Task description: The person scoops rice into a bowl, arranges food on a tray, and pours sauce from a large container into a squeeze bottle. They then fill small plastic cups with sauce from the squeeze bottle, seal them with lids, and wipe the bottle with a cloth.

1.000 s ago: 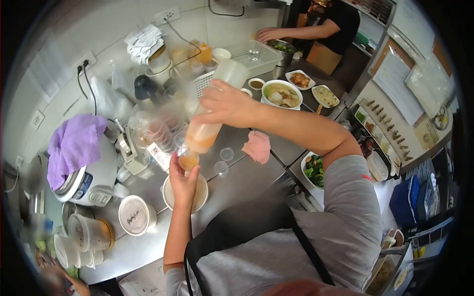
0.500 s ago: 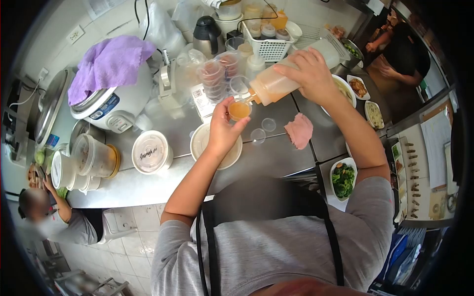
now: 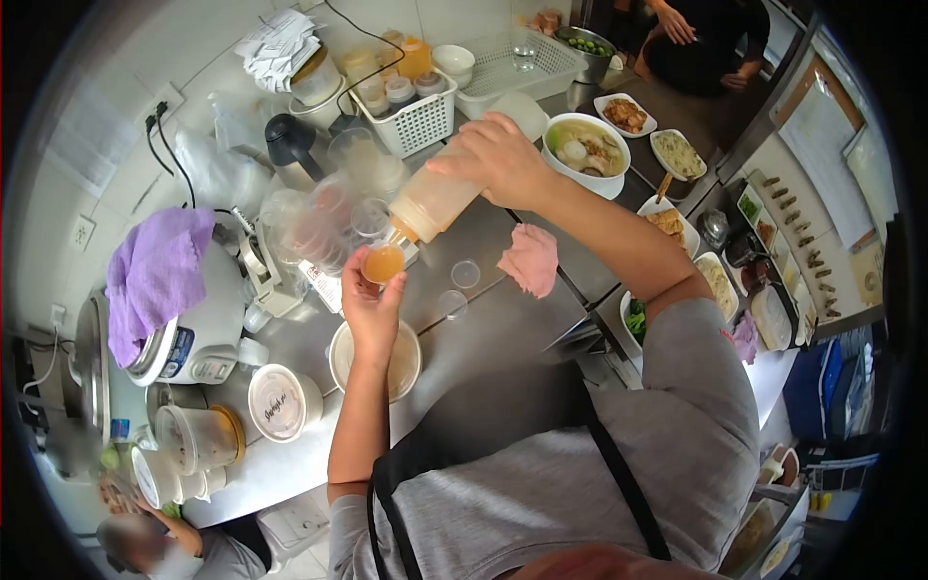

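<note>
Little sauce cup [image 3: 384,263], orange inside, held up over the counter [image 3: 483,329] just left of mid-view (clock directions from here, 12 at the top of the view). Pinched between thumb and fingers of the left hand [image 3: 370,304], pretty snug grip. Squeeze bottle [image 3: 435,198] at 1 o'clock, tipped nozzle-down toward the cup. Wrapped firmly by the right hand [image 3: 503,159] at about 2. Can't tell if touching the rim, or if anything's flowing, tbh.

Two clear discs [image 3: 465,275] flat at 3 and 4 o'clock, super hard to make out against the steel. Crumpled pink cloth [image 3: 529,261] further out at 3. White tub [image 3: 406,367] at 6, partly hidden behind the left forearm. Clear cups [image 3: 319,232] at 10, smeared into a blur, with a printed card [image 3: 324,286] half tucked behind the left hand. Lidded tub [image 3: 284,403] at 7, scribble on top not really readable. Soup bowl [image 3: 587,155] out at 2, beyond the right hand. Dish of greens [image 3: 635,319] between 3 and 4, mostly covered by the right arm. Person in black [image 3: 720,48] way up past 1, cut off at the top.

Room-wise: bare steel at 4 to 5, between discs and apron [image 3: 483,435]. Way tighter at 10 to 12, thanks to cups and the bottle basket [image 3: 416,126]. Front edge of the counter visible around 7, then lost behind the left forearm.
</note>
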`<state>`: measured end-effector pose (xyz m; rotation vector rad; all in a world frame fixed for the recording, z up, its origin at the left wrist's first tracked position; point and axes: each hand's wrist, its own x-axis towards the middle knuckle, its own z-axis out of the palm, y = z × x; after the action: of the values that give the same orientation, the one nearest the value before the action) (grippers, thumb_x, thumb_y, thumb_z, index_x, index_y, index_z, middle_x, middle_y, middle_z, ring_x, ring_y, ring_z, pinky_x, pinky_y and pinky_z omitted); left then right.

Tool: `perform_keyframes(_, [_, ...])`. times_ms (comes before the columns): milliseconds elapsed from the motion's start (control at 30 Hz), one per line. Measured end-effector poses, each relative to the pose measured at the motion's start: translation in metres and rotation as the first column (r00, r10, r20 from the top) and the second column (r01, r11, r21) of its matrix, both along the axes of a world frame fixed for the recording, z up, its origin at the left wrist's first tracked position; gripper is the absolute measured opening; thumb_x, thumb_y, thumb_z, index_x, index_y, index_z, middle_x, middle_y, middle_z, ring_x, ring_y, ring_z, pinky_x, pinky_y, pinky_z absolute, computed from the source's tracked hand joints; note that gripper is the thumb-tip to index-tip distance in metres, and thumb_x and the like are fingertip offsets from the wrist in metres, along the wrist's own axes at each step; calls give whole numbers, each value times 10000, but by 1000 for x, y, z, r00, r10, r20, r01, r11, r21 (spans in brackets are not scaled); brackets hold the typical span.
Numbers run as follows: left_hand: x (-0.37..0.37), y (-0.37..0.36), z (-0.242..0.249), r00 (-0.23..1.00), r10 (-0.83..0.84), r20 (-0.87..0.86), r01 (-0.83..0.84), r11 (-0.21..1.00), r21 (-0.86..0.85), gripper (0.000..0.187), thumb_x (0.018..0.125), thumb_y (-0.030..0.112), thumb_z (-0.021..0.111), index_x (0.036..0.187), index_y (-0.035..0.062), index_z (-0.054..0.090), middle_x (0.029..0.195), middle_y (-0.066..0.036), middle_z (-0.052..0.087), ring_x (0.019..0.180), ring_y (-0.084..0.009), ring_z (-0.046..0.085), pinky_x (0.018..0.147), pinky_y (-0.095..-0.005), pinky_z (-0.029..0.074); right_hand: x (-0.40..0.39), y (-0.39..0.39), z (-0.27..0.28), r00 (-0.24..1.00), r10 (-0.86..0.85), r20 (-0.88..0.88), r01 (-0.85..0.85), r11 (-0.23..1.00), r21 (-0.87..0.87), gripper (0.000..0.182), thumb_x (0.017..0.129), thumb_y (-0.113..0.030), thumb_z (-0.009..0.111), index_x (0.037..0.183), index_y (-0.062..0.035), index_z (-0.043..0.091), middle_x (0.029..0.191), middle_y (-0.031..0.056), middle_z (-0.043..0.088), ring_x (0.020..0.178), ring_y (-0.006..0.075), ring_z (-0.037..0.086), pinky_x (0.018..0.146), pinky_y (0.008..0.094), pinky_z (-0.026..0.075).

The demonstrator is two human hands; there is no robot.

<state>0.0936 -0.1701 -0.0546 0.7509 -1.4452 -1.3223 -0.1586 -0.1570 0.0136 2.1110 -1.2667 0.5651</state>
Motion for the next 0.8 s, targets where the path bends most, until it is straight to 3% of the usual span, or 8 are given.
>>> perform_keyframes(100, [-3, -8, -2, 1000, 2, -30, -4, 999, -38, 507, 713, -62, 601, 1153, -32, 350, 1086, -101, 471, 989, -158, 491, 859, -265, 395, -2, -3, -8, 992, 1, 128, -8, 999, 52, 568, 580, -71, 631, 1102, -247, 492, 915, 53, 511, 948, 245, 474, 839, 431, 334])
perform_keyframes(200, [-6, -11, 4, 999, 15, -35, -17, 998, -63, 495, 719, -66, 592, 1151, -25, 355, 1082, -97, 471, 992, -157, 488, 858, -266, 394, -9, -19, -32, 902, -3, 432, -60, 989, 132, 648, 555, -122, 679, 1154, -210, 448, 1017, 89, 515, 1009, 269, 454, 877, 428, 323])
perform_keyframes(300, [-4, -11, 2, 998, 40, -38, -42, 997, -66, 487, 725, -69, 583, 1152, -21, 354, 1079, -94, 472, 990, -160, 489, 856, -269, 395, -17, -39, -54, 669, -137, 730, -28, 977, 209, 710, 537, -177, 713, 1180, -156, 415, 1091, 122, 498, 1032, 291, 446, 892, 408, 339])
perform_keyframes(333, [-4, -9, 4, 999, 37, -38, -39, 997, -60, 492, 729, -70, 577, 1160, -21, 346, 1086, -95, 469, 990, -161, 489, 848, -269, 402, -26, -58, -75, 532, -146, 834, -78, 973, 219, 805, 512, -212, 740, 1212, -102, 360, 1125, 141, 484, 1052, 299, 445, 892, 387, 363])
perform_keyframes(433, [-2, -6, 4, 998, 59, -30, -61, 996, -60, 505, 729, -71, 575, 1171, -21, 334, 1101, -103, 465, 999, -166, 488, 840, -269, 409, -31, -84, -99, 190, -167, 967, -58, 982, 181, 844, 526, -206, 734, 1239, -71, 303, 1128, 161, 482, 1044, 299, 463, 883, 371, 379])
perform_keyframes(533, [1, -5, 0, 997, 69, -18, -70, 996, -54, 515, 728, -75, 572, 1177, -22, 327, 1115, -110, 460, 1011, -171, 485, 840, -272, 412, -29, -116, -132, 98, -177, 979, 79, 982, 169, 879, 536, -200, 736, 1256, -59, 252, 1129, 178, 479, 1040, 306, 472, 888, 364, 376])
perform_keyframes(733, [8, -5, -3, 997, 68, -35, -70, 995, -67, 521, 722, -80, 568, 1179, -18, 327, 1120, -113, 456, 1022, -180, 479, 877, -292, 390, -17, -129, -135, 105, -337, 936, 105, 939, 326, 784, 629, -216, 700, 1253, -64, 250, 1133, 180, 473, 1024, 299, 484, 878, 365, 376])
perform_keyframes(800, [7, -3, -2, 997, 71, -42, -73, 995, -61, 521, 719, -79, 571, 1176, -17, 330, 1121, -113, 453, 1028, -182, 474, 884, -295, 383, -13, -115, -125, 272, -378, 885, 452, 862, 229, 692, 666, -207, 669, 1228, -56, 293, 1096, 179, 502, 966, 291, 520, 837, 366, 401])
